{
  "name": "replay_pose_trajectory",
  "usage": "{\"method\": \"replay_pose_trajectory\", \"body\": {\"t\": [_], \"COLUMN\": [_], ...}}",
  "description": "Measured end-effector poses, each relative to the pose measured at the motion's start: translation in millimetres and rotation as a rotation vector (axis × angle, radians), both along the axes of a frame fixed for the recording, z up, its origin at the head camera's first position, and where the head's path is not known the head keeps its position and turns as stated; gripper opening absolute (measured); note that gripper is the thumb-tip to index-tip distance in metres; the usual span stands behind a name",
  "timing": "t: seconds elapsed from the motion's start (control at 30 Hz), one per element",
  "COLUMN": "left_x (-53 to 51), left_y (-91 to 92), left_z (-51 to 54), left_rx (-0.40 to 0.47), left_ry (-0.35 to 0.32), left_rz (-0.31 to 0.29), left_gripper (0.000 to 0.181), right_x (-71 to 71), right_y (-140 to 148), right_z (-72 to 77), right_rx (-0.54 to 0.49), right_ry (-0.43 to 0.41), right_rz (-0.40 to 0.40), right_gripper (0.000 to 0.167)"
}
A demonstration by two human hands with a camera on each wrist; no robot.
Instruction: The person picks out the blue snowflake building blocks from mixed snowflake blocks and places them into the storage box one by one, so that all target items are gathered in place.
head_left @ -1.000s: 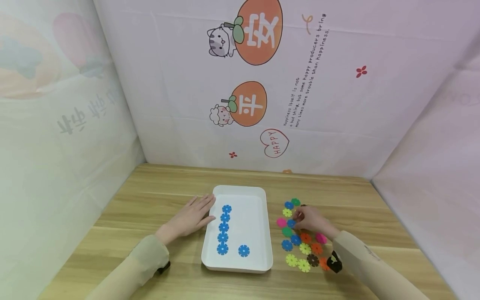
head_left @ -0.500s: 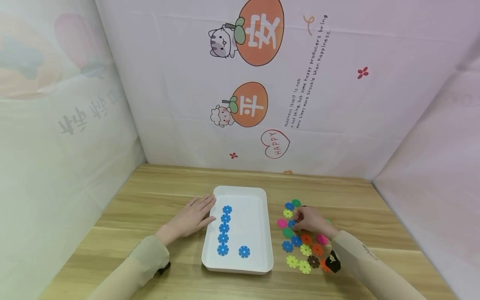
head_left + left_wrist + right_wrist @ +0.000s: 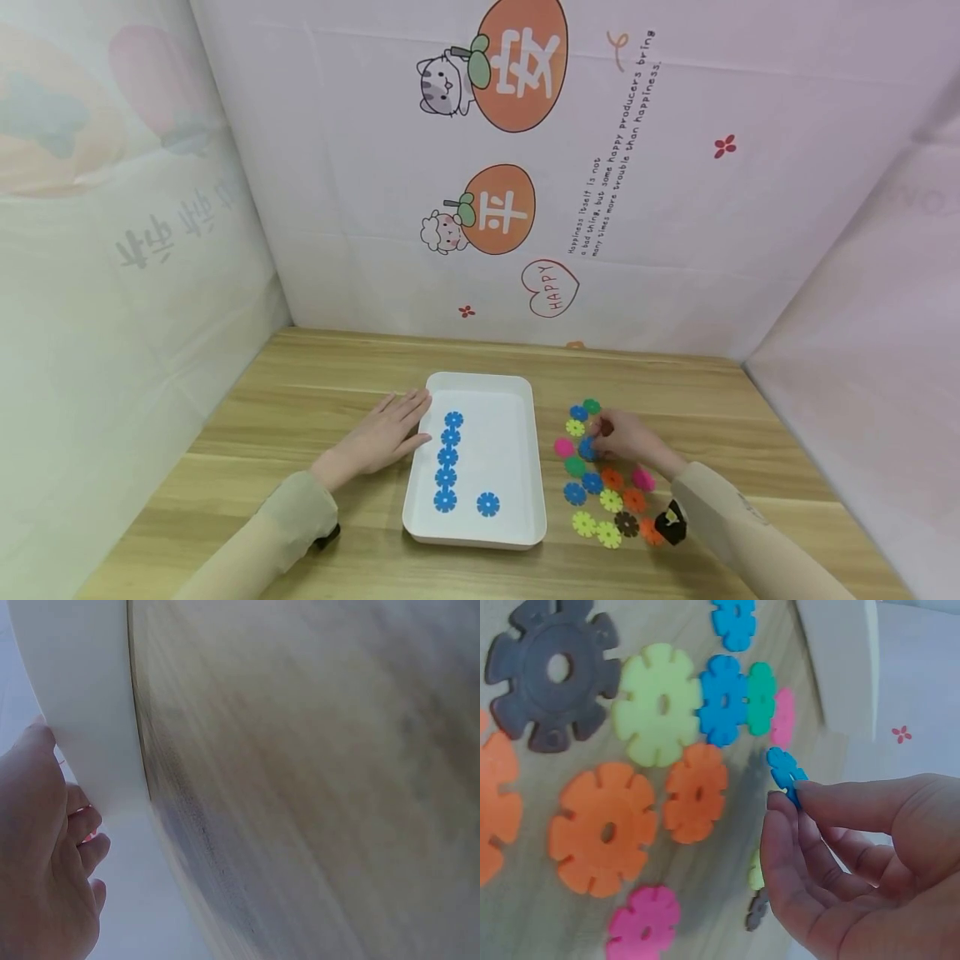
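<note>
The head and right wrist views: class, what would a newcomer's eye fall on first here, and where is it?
Probably the two printed orange fruits on the white backdrop, high in the head view. Next, the column of five blue flower-shaped discs along the left side of the white tray. The right wrist view draws you to the small blue disc pinched in the right hand's grip.
</note>
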State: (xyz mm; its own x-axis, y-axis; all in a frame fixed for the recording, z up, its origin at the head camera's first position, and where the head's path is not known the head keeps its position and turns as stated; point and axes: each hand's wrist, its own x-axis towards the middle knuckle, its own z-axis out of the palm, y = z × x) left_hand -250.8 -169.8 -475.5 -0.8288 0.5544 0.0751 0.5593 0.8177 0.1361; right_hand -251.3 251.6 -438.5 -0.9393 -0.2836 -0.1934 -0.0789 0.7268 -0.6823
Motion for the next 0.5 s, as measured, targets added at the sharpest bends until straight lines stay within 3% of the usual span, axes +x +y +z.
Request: {"method": "replay_pose_trajectory", "body": {"t": [0.3,0.5], "left_x": [-0.8,-0.3], "left_y": [0.2,0.9], "left_z": [-0.3,0.2], "left_rx": [-0.008,-0.001], "left_ry": [-0.002,-0.010], "left_rz": [0.004,0.003], "left_gripper": [0.070,0.069], "right_x": [2.5,7.7], "right_y": [-22.9,-50.4], "right_z": [20.6,31.1], "right_rx": [0.073,0.003], "right_ry": [0.143,0.126], "right_rz": [0.108,0.196], "right_gripper": [0.010,0.007]}}
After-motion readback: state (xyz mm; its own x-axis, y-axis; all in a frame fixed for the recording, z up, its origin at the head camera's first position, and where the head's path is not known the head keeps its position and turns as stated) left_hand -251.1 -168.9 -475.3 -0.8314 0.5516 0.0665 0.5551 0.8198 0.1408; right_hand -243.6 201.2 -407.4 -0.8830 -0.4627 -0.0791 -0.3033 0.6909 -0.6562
